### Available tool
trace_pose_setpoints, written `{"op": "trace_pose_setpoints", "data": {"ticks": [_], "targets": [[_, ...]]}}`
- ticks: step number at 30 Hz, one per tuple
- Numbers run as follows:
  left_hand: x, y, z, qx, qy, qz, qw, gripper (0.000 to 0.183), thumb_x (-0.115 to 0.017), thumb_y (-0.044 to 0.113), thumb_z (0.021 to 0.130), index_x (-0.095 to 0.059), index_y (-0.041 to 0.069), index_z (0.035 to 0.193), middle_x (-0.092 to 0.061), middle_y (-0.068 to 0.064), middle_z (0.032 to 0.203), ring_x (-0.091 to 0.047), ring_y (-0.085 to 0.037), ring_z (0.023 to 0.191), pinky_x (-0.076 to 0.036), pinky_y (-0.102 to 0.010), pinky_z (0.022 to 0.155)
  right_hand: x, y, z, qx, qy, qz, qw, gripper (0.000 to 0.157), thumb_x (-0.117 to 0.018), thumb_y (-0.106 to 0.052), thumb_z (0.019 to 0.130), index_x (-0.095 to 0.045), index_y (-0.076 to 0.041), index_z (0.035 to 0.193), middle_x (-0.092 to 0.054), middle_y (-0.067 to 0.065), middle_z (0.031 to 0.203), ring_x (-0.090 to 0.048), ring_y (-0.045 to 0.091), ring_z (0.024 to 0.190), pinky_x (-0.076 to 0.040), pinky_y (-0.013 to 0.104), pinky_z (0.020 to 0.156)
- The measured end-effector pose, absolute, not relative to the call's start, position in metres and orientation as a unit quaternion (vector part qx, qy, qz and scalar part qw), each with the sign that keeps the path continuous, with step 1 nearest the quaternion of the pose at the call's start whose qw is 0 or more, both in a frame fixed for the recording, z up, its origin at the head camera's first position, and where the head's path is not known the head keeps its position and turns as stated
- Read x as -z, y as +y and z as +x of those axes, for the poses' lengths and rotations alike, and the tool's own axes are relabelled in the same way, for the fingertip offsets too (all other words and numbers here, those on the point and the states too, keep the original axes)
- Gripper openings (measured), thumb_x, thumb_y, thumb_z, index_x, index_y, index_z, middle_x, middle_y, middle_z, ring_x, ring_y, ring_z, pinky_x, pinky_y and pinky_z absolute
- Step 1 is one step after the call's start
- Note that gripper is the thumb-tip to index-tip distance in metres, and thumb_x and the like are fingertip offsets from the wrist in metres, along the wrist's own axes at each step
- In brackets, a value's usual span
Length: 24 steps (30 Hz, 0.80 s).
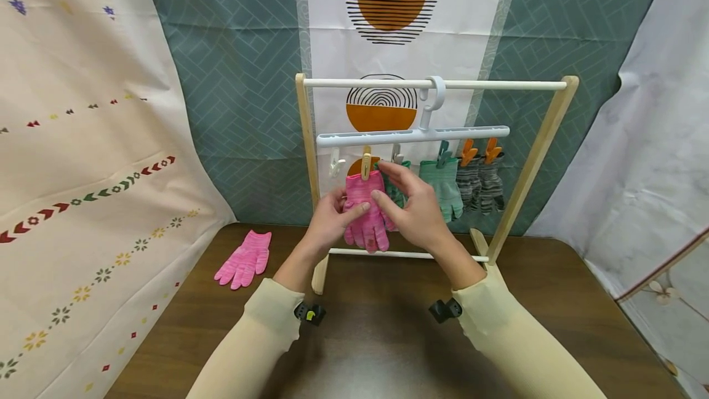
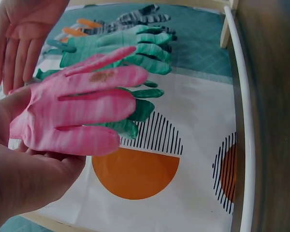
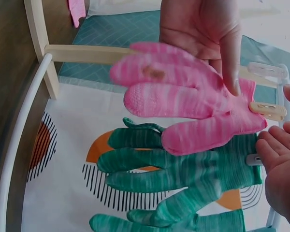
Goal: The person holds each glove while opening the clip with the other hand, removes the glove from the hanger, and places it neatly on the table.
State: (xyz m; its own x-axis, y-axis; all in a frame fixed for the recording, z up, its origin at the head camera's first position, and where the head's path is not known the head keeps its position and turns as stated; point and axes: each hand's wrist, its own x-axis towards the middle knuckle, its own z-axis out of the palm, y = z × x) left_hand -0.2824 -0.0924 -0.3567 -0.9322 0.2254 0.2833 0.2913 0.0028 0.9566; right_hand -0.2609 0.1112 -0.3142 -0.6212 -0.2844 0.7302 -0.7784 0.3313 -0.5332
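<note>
A pink glove (image 1: 364, 211) with a brown stain on one finger hangs from a beige clothespin (image 1: 365, 163) under the white hanger (image 1: 412, 136). My left hand (image 1: 331, 217) pinches the glove, thumb on its front and fingers behind it. My right hand (image 1: 411, 207) is at the glove's other side, its fingers extended near the cuff and clothespin; in the right wrist view it holds nothing. Behind the pink glove hangs a dark green glove (image 3: 193, 169), partly hidden. A second pink glove (image 1: 246, 259) lies flat on the table at left.
Lighter green gloves (image 1: 441, 183) hang at right by a teal clothespin (image 1: 444, 154), beside grey-black gloves (image 1: 480, 183) on orange clothespins (image 1: 492, 150). A white clothespin (image 1: 335, 162) hangs at the hanger's left. The wooden rack (image 1: 540, 159) stands on the brown table (image 1: 365, 337) before patterned cloth.
</note>
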Motion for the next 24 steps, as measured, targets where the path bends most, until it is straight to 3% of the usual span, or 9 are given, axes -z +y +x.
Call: {"op": "trace_pose_setpoints", "data": {"ticks": [13, 24], "targets": [[0.352, -0.094, -0.269, 0.717, -0.664, -0.211, 0.001, 0.031, -0.062, 0.014, 0.109, -0.059, -0.005, 0.134, -0.078, -0.01, 0.095, -0.077, -0.016, 0.078, -0.06, -0.028, 0.067, 0.3, 0.094, -0.266, -0.506, -0.757, 0.33, 0.248, 0.052, -0.071, -0.02, 0.105, -0.054, -0.002, 0.151, -0.061, 0.012, 0.148, -0.06, 0.021, 0.135, -0.049, 0.035, 0.109], [0.354, -0.09, -0.264, 0.712, -0.667, -0.219, -0.003, 0.031, -0.065, 0.013, 0.108, -0.06, -0.005, 0.133, -0.077, -0.011, 0.097, -0.076, -0.017, 0.083, -0.06, -0.028, 0.074, 0.289, 0.086, -0.269, -0.565, -0.746, 0.285, 0.21, 0.044, -0.063, -0.019, 0.109, -0.057, 0.002, 0.148, -0.071, 0.02, 0.128, -0.07, 0.025, 0.115, -0.057, 0.032, 0.096]]}}
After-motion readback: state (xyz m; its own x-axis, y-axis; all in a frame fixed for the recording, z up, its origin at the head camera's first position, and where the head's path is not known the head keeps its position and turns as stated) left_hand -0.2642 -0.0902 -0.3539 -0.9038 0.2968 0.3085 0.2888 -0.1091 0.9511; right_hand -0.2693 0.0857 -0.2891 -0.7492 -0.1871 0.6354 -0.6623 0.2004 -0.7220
